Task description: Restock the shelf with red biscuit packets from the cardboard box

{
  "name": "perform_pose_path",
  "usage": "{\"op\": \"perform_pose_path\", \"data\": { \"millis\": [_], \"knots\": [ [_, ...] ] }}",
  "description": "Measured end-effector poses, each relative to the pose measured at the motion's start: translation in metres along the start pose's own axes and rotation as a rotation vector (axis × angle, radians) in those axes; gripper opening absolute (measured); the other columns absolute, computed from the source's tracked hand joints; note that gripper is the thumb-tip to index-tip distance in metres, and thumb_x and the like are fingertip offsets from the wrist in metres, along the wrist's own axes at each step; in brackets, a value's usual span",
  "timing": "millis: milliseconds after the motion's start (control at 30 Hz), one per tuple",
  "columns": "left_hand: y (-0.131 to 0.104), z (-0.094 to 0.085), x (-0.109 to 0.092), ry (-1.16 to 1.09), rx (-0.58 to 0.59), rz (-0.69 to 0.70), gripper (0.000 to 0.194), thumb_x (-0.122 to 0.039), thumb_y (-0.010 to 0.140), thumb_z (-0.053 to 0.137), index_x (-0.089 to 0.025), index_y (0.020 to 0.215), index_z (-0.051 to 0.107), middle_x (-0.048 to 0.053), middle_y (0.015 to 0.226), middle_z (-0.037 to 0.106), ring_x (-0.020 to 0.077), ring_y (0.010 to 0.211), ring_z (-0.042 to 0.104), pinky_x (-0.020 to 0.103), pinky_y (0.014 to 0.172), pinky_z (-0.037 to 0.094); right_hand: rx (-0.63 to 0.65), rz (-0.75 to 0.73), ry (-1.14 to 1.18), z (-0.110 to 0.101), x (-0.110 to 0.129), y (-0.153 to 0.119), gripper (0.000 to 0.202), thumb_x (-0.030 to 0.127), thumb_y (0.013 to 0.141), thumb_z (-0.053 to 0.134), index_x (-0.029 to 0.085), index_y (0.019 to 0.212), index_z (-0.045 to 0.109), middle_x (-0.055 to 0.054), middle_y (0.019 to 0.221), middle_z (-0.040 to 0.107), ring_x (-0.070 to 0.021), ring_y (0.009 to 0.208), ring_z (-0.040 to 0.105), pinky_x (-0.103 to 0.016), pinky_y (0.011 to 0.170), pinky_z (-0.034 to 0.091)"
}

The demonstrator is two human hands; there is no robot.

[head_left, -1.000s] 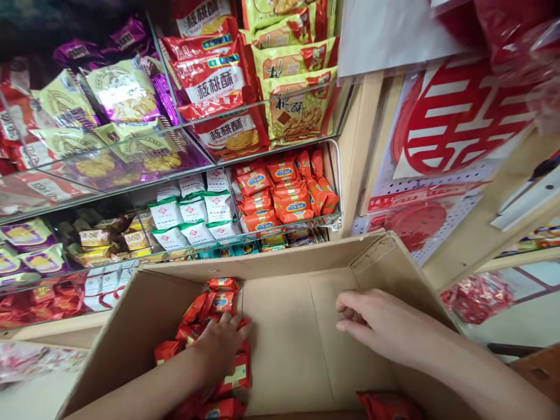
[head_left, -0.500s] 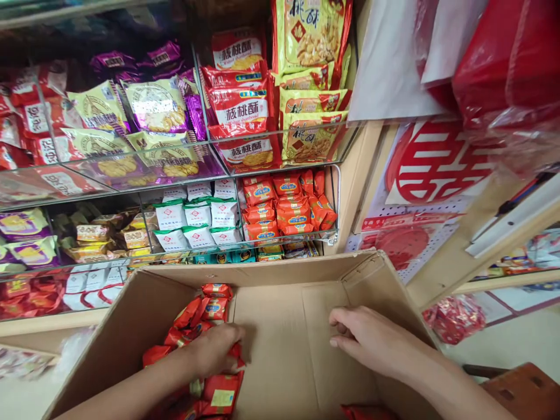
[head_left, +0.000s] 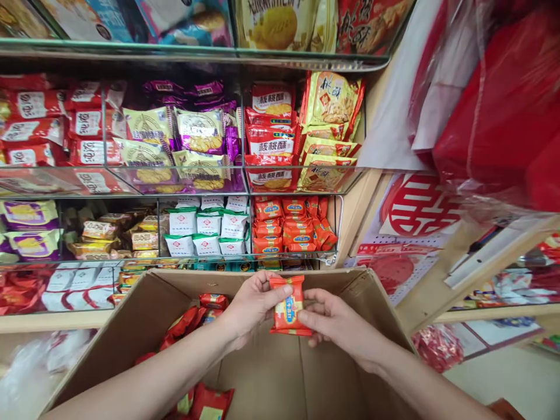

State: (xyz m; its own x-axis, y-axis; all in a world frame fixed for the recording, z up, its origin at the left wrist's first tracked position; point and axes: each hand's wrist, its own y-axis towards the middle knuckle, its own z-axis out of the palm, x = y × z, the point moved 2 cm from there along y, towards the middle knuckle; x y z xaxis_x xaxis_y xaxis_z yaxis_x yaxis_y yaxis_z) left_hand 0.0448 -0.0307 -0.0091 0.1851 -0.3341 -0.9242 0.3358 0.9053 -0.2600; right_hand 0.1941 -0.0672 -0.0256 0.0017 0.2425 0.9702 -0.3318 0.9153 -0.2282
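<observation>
A small red snack packet [head_left: 287, 318] with a blue and yellow label is held upright over an open cardboard box [head_left: 273, 370]. My left hand [head_left: 251, 306] pinches its upper left part, thumb in front. At its right edge, my right hand [head_left: 339, 321] grips it between the thumb and the fingers. Inside the box, along the left side, lie several similar red packets [head_left: 212, 402], partly hidden behind my left forearm.
Glass shelves [head_left: 175, 49] with packaged snacks rise behind the box. Similar red packets [head_left: 300, 230] are stacked in a lower compartment, beside white-and-green packets [head_left: 207, 224]. On the right hang red bags [head_left: 503, 116] near a wooden shelf post [head_left: 356, 216].
My left hand has risen from the packets in the box with one red packet. My right hand has moved left and now grips it too. The view has tilted upward.
</observation>
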Motion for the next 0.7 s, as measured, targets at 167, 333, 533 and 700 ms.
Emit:
{"op": "perform_pose_path", "data": {
  "millis": [167, 333, 533, 700],
  "knots": [
    [-0.008, -0.005, -0.002, -0.096, 0.067, 0.017, 0.035, -0.028, 0.061, 0.077, -0.015, 0.085, 0.055, 0.001, 0.076, 0.064, 0.0120, 0.068, 0.060, 0.026, 0.067, 0.047, -0.046, -0.063, -0.050, 0.009, 0.011, 0.003, 0.032, 0.043, 0.072, 0.062, 0.014, 0.081, 0.053, 0.002, 0.066, 0.053, -0.0095, 0.060, 0.051, -0.023, 0.055, 0.043],
    [-0.018, -0.010, 0.001, -0.010, 0.137, -0.040, 0.031, -0.029, 0.065, 0.074, -0.014, 0.089, 0.062, 0.005, 0.085, 0.065, 0.0120, 0.073, 0.060, 0.022, 0.065, 0.045, -0.102, -0.160, -0.122, 0.014, 0.015, 0.010, 0.031, 0.043, 0.075, 0.058, 0.014, 0.087, 0.053, 0.001, 0.068, 0.053, -0.0088, 0.058, 0.050, -0.023, 0.055, 0.042],
    [-0.006, -0.019, -0.016, 0.094, -0.082, 0.143, 0.024, -0.033, 0.065, 0.072, -0.015, 0.075, 0.061, -0.003, 0.062, 0.061, 0.0038, 0.047, 0.049, 0.012, 0.040, 0.030, -0.138, -0.195, -0.135, 0.001, 0.009, 0.011, 0.028, 0.038, 0.074, 0.059, 0.014, 0.086, 0.053, 0.002, 0.070, 0.053, -0.0087, 0.059, 0.052, -0.023, 0.056, 0.042],
    [0.012, -0.012, -0.037, -0.036, -0.129, 0.221, 0.016, -0.029, 0.072, 0.065, -0.014, 0.070, 0.058, -0.003, 0.059, 0.060, 0.0053, 0.046, 0.053, 0.012, 0.038, 0.035, -0.118, -0.102, -0.190, -0.006, -0.008, 0.013, 0.014, 0.028, 0.075, 0.055, 0.014, 0.078, 0.054, 0.002, 0.062, 0.053, -0.0091, 0.057, 0.051, -0.023, 0.054, 0.042]
  ]
}}
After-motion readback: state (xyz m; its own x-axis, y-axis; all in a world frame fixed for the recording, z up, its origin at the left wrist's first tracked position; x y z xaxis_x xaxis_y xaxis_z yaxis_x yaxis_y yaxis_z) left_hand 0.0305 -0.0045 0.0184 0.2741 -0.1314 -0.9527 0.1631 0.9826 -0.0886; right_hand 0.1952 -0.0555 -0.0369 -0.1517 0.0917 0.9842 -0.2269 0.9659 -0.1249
